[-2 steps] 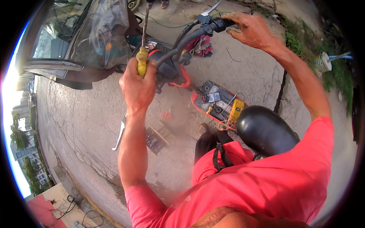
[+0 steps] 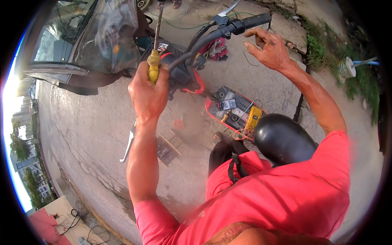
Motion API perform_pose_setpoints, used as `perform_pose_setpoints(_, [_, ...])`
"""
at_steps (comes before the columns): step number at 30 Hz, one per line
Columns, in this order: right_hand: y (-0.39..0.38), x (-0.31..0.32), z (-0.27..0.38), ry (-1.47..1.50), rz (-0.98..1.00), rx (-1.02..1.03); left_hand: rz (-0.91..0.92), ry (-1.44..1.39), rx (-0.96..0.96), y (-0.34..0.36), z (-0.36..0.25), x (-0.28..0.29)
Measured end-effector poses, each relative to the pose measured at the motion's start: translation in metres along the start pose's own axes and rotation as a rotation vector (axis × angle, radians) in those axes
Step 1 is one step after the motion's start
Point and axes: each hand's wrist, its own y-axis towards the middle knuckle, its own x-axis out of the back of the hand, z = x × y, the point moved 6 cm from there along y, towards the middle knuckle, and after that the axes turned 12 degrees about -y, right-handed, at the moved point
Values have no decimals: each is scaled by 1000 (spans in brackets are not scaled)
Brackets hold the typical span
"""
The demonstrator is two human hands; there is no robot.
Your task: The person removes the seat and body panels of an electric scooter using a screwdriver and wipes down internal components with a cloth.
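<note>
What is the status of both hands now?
Left hand grips yellow-handled screwdriver, tip up. Right hand open, just off handlebar grip. Nothing between.

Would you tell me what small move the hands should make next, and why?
Probably close the right hand on the handlebar grip: it hovers open just beside it, while the left hand holds the yellow-handled screwdriver upright near the handlebar's centre, which needs steadying.

Warm daylight, sun glare at left rim, fisheye bending edges, slight haze mid-frame
</note>
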Motion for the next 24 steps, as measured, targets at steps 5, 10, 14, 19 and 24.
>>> perform_pose_setpoints(5, [-65,-167,-18,476,378,-470,52,20,-24,6,-11,-13])
perform_pose_setpoints(10, [-60,-325,2,678,735,-757,43,72,3,4,-8,-7])
perform_pose_setpoints(14, [-48,-355,28,963,616,-813,30,80,-39,3,-5,-7])
perform_pose_setpoints(19, [-39,-360,26,920,707,-940,55,87,9,2,-3,-10])
perform_pose_setpoints(24, [-40,-372,22,1025,725,-1037,55,129,-33,3,-3,-11])
